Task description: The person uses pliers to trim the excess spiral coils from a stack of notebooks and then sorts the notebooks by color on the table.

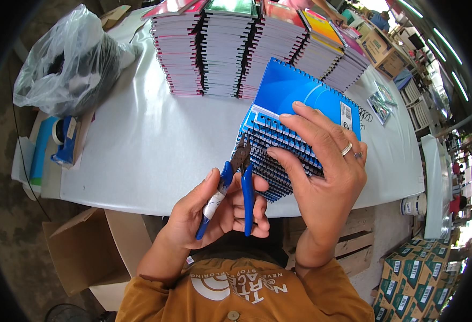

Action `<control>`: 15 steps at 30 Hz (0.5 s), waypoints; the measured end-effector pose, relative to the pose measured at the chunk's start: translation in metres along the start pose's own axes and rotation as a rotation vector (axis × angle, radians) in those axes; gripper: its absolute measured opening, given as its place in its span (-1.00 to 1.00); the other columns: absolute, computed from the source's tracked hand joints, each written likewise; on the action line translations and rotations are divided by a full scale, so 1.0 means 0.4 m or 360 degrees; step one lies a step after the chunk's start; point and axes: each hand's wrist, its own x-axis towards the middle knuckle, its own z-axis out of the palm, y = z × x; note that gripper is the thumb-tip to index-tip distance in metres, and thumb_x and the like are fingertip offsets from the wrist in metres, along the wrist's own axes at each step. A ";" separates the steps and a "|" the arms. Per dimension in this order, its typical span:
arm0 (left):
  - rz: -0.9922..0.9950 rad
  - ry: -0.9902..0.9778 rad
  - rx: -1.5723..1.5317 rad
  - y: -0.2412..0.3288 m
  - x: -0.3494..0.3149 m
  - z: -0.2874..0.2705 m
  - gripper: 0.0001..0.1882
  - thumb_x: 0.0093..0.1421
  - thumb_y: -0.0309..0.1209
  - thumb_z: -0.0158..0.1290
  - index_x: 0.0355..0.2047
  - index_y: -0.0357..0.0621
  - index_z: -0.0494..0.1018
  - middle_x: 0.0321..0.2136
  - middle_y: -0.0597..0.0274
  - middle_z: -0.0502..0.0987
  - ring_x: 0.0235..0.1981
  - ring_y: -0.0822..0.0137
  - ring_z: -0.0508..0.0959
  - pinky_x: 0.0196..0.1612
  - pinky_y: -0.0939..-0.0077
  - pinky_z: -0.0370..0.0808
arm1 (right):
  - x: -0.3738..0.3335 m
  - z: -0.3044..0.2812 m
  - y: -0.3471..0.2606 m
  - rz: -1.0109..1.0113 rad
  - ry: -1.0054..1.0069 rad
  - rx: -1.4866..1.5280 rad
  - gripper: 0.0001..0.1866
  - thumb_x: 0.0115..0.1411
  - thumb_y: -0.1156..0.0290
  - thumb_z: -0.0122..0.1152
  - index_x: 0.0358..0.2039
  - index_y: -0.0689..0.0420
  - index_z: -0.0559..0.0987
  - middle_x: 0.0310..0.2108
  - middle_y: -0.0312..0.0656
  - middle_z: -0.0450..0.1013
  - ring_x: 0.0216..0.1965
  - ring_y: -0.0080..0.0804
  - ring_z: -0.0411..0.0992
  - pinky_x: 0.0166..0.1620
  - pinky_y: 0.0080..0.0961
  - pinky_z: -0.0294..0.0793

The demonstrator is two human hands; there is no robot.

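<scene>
Presently: left hand (226,212) wrapped round blue-handled pliers (240,159), tips at coiled edges, contact unclear | right hand (330,153) thumb and fingers parted, over blue spiral notebooks (295,86) | notebooks stacked on pale table (134,155), near side, before taller notebook stacks (226,56) | clear plastic bag (80,59) far left.

A fisheye looks down from the head, hands (330,155) near, rim seemingly warped.

Plastic bag (88,61) at 10 o'clock. Blue tape dispenser (66,149) at 9. Open carton (83,255) at 8. Brown boxes (376,47) at 2. White bucket (414,205) between 3 and 4. Wooden pallet (355,246), stacked green-and-brown boxes (414,282) at 4.
</scene>
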 end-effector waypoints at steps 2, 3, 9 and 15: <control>0.0021 -0.0107 0.0012 -0.002 -0.001 -0.012 -0.30 0.29 0.10 -0.47 0.08 -0.32 0.19 -0.21 0.00 0.44 -0.18 0.05 0.52 -0.04 0.17 0.42 | 0.000 0.000 -0.002 0.0001 -0.0007 -0.0003 -0.59 -0.28 0.41 0.45 -0.29 -0.02 0.61 -0.19 -0.35 0.53 -0.20 -0.45 0.45 -0.14 -0.53 0.28; 0.0031 -0.0160 0.0018 -0.002 -0.002 -0.015 -0.30 0.29 0.10 -0.46 0.08 -0.32 0.19 -0.21 0.00 0.44 -0.18 0.04 0.52 -0.06 0.17 0.43 | 0.000 0.000 -0.002 0.0002 -0.0010 -0.0004 -0.59 -0.27 0.41 0.45 -0.29 -0.02 0.61 -0.19 -0.34 0.53 -0.20 -0.45 0.45 -0.14 -0.53 0.28; 0.0028 -0.0005 0.0088 0.015 -0.008 -0.026 -0.34 0.28 0.13 -0.42 -0.02 -0.27 0.25 -0.39 0.11 0.43 -0.47 0.24 0.48 -0.24 0.35 0.49 | 0.000 0.003 -0.001 -0.0012 -0.0012 0.0007 -0.59 -0.27 0.42 0.45 -0.29 -0.02 0.61 -0.19 -0.34 0.53 -0.19 -0.44 0.45 -0.12 -0.52 0.27; 0.0495 0.0831 0.1815 -0.014 0.022 0.011 -0.37 0.27 0.08 -0.30 0.02 -0.29 0.24 -0.38 0.17 0.42 -0.37 0.34 0.46 -0.24 0.43 0.39 | 0.008 -0.011 -0.012 0.0004 -0.0115 -0.0102 -0.53 -0.29 0.44 0.45 -0.25 -0.03 0.58 -0.18 -0.32 0.52 -0.17 -0.40 0.45 -0.09 -0.49 0.27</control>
